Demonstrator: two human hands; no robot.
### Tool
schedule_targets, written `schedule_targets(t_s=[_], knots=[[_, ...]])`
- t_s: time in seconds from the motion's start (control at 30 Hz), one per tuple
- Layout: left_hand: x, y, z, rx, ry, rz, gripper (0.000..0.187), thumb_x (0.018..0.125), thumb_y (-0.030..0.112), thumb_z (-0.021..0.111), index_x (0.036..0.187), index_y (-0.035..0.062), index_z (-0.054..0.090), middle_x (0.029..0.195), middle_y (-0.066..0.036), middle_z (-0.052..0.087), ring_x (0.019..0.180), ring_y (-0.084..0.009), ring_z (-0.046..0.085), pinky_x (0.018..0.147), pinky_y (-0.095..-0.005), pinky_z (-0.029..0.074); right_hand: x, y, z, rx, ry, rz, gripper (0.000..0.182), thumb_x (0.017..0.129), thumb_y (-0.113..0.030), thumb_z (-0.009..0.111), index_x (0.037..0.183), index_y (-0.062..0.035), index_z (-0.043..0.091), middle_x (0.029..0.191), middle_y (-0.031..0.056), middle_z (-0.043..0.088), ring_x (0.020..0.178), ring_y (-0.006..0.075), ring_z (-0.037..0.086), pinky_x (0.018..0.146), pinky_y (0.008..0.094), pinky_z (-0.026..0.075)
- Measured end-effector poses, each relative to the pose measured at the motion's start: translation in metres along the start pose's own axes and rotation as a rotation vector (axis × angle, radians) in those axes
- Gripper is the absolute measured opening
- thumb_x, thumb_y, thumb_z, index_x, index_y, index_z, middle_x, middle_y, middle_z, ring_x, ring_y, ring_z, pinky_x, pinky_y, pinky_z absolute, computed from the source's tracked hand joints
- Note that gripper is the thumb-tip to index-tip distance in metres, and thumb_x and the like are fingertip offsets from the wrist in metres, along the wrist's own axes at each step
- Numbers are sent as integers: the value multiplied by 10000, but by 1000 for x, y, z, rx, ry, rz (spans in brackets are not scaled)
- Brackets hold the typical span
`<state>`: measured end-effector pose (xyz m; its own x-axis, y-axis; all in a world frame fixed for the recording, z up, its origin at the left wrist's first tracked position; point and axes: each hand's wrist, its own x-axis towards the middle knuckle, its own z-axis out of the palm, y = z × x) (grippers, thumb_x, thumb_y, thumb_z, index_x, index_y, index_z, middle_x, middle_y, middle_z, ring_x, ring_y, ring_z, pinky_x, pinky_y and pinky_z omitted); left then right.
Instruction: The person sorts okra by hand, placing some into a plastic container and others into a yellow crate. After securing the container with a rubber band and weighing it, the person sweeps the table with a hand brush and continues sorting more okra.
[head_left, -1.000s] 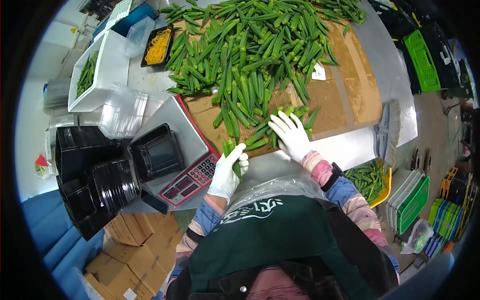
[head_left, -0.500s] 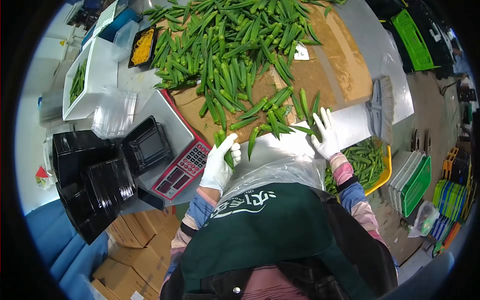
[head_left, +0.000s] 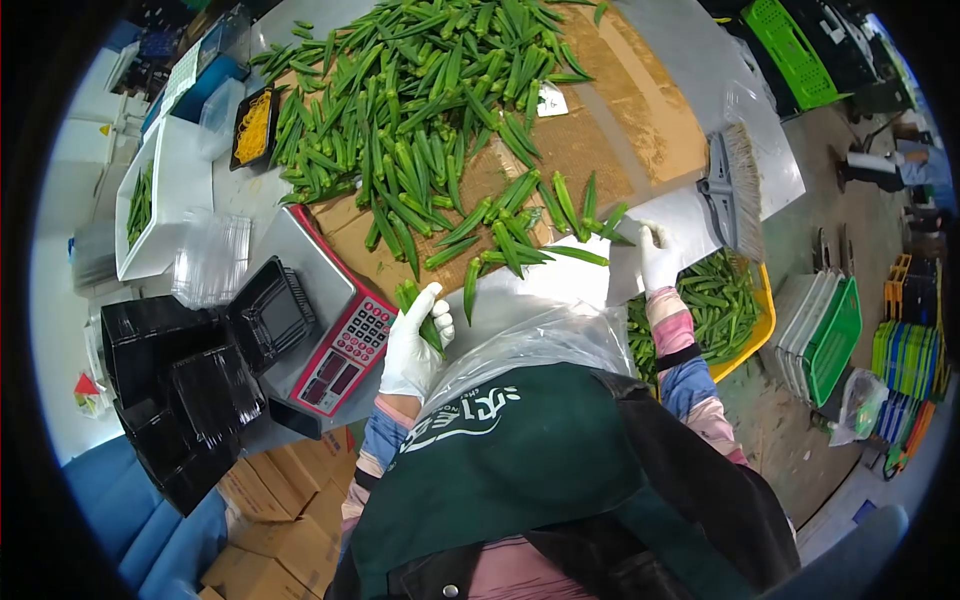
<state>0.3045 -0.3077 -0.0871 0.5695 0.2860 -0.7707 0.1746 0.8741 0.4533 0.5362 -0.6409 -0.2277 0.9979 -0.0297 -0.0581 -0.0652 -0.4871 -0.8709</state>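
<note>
My left hand [head_left: 409, 352], in a white glove, is closed around okra pods [head_left: 430, 331] just right of the scale's keypad. My right hand [head_left: 658, 262], also gloved, is held above the metal table [head_left: 625, 270], close to the yellow basket. Its fingers are curled inward, and I cannot make out anything in them. Several loose okra pods [head_left: 508, 249] lie between my hands at the edge of the cardboard [head_left: 640, 130]. Behind them, a big okra heap [head_left: 400, 120] covers much of the cardboard.
A red-edged scale [head_left: 340, 362] carries a black tray [head_left: 271, 312]; stacked black trays [head_left: 180, 365] stand left. A yellow basket [head_left: 768, 320] of okra sits at right, below a brush [head_left: 735, 190]. A white box [head_left: 185, 180] and a tray of yellow bands [head_left: 254, 128] are farther left.
The view has shifted, moving the table contents left. My right hand has drawn away from the loose pods, its fingers going from spread to curled. My left hand still grips its okra.
</note>
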Motion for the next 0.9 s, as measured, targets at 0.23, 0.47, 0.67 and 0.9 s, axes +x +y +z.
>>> schedule_targets(t_s=[0.23, 0.47, 0.67, 0.9], knots=[[1, -7, 13, -30, -7, -15, 177, 971, 156, 658, 1109, 47, 655, 802, -34, 629, 648, -121, 595, 562, -241, 507, -4, -38, 34, -67, -73, 187, 268, 849, -277, 793, 887, -23, 716, 760, 24, 687, 701, 87, 596, 664, 258, 488], [6, -11, 19, -10, -49, -12, 201, 979, 177, 645, 1139, 56, 651, 840, -25, 632, 703, -122, 595, 605, -251, 505, 17, -44, 14, 450, -419, 283, 320, 955, -286, 666, 1147, -31, 668, 981, 48, 702, 817, 146, 634, 744, 286, 501], [4, -12, 32, 39, -106, 21, 235, 980, 173, 641, 1179, 48, 622, 892, -33, 634, 756, -139, 597, 646, -275, 501, 5, -74, -9, 1178, -723, 398, 349, 1034, -252, 529, 1264, 5, 584, 953, 19, 608, 799, 145, 536, 795, 323, 452], [1, -15, 58, 54, -187, -44, 290, 961, 147, 661, 1208, 34, 560, 1001, -99, 663, 785, -176, 627, 666, -296, 528, -13, -110, 0, 1386, -816, 535, 298, 1038, -277, 528, 1209, -48, 610, 790, -38, 481, 691, 109, 435, 756, 299, 430]])
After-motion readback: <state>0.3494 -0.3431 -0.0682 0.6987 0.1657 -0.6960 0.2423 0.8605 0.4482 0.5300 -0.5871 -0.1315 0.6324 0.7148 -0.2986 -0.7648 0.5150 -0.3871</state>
